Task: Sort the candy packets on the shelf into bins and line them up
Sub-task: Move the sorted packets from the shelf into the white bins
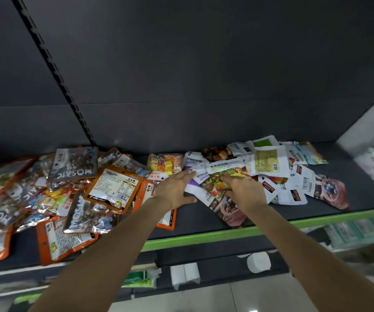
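candy packets lie in two loose heaps on the dark shelf (204,217): an orange-edged pile (69,194) to the left and a white pile (271,174) to the right, many overlapping and tilted. no bins show anywhere in view, so sorting looks barely begun. left hand (177,188) reaches in with fingers straight and spread, fingertips touching the near left edge of a white and purple packet (195,179), gripping nothing. right hand (242,190) rests on a colourful packet (226,174) in the white pile with fingers bent over it; whether they actually pinch it i cannot tell. these pouches look light, thin and floppy, with glossy film likely to slide over its neighbours. taking one by a flat sealed edge, thumb beneath and fingers above, should hold better than pressing the bulging middle, and lifting slowly should avoid dragging others off the green front lip (271,226).
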